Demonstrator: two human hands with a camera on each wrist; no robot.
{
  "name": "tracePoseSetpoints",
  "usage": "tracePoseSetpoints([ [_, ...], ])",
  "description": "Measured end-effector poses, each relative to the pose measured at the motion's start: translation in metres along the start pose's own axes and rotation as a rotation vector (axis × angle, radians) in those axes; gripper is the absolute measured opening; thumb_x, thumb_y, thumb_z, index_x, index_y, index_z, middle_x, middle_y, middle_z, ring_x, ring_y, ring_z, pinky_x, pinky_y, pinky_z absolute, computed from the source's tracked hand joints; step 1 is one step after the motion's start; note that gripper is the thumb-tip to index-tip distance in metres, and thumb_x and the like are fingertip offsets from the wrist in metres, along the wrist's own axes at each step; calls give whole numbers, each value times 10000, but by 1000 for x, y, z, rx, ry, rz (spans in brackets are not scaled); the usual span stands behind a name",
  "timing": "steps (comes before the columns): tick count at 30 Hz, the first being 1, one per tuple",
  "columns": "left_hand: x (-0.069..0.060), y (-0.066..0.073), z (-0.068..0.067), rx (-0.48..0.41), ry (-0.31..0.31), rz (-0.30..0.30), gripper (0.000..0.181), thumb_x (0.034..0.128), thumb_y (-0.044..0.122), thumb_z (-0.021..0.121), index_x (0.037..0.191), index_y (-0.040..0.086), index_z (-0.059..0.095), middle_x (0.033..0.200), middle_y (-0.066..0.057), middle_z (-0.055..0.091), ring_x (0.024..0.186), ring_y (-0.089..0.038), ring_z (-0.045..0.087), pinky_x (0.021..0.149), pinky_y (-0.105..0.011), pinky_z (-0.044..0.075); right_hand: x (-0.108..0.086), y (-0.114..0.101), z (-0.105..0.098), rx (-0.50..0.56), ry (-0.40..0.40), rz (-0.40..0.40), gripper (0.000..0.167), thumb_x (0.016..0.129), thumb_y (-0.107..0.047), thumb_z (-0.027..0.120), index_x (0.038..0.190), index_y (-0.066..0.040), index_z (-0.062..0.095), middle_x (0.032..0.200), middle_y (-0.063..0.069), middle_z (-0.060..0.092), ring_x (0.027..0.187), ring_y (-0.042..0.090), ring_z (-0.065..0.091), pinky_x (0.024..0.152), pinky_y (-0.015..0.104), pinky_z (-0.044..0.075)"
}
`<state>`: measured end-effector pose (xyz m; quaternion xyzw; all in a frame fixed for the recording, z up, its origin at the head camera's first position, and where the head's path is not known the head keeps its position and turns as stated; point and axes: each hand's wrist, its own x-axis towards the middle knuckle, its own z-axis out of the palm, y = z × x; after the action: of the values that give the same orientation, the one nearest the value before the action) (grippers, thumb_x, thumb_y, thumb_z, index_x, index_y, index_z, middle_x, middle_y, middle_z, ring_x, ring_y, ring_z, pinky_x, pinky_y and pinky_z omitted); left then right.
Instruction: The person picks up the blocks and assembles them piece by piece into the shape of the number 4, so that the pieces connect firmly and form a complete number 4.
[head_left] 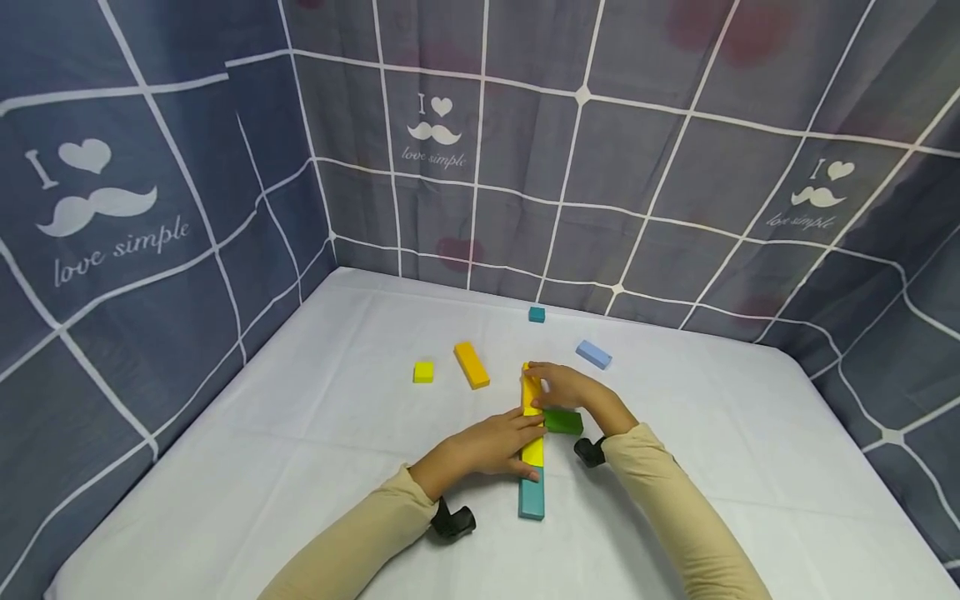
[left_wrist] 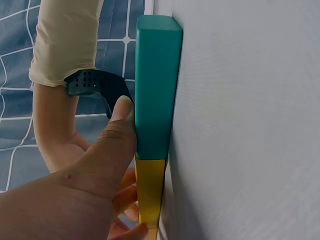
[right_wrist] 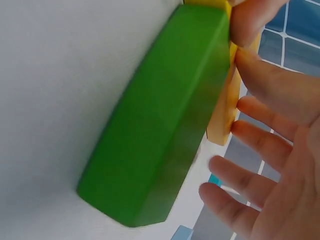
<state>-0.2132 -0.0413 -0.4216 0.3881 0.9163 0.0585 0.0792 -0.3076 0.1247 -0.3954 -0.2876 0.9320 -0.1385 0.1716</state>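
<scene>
Work in hand looks about half done: a teal block [head_left: 532, 498], a yellow block [head_left: 532, 454] and a golden block [head_left: 528, 398] lie end to end mid-table, with a green block [head_left: 564, 422] jutting from the row's right side. The left hand [head_left: 491, 446] presses with extended fingers across the yellow block, thumb on the teal one; the right hand [head_left: 570, 387] seems to pinch the golden block between thumb and bent fingers. Unjoined are a yellow cube [head_left: 423, 372], an orange block [head_left: 472, 366], a teal cube [head_left: 537, 315] and a blue block [head_left: 594, 355]. Bare white table [head_left: 337, 375] gives ample room left and right; only the teal cube sits near the far edge, by the curtain [head_left: 517, 187].
</scene>
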Motion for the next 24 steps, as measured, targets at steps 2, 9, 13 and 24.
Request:
tracePoseSetpoints([
  [2, 0, 0, 1, 5, 3, 5, 730, 836, 579, 487, 1412, 154, 346, 1495, -4, 277, 1377, -258, 245, 1101, -352, 280, -4, 3, 1, 18, 28, -27, 570, 856, -242, 636, 1336, -11, 433, 1443, 187, 334, 1326, 373, 303, 1079, 510, 255],
  [9, 1, -3, 2, -3, -9, -16, 741, 827, 594, 489, 1415, 168, 340, 1503, 16, 256, 1383, -256, 229, 1102, -348, 279, -33, 16, -4, 33, 57, -9, 475, 812, -313, 680, 1193, -51, 571, 1215, 187, 518, 1112, 345, 508, 932, 489, 426],
  [13, 2, -4, 0, -33, -17, -41, 740, 825, 586, 501, 1417, 173, 335, 1508, 27, 243, 1391, -239, 206, 1098, -343, 287, -44, 13, -1, 51, 34, 27, 352, 774, -157, 718, 1094, -47, 621, 1068, 130, 574, 995, 289, 552, 873, 436, 468],
  [24, 0, 0, 4, -84, -29, -44, 739, 823, 581, 511, 1417, 177, 336, 1513, 30, 229, 1397, -240, 186, 1081, -364, 314, -50, 8, 8, 59, 17, 40, 299, 748, -106, 735, 1023, -41, 634, 967, 104, 624, 865, 208, 561, 777, 355, 501],
])
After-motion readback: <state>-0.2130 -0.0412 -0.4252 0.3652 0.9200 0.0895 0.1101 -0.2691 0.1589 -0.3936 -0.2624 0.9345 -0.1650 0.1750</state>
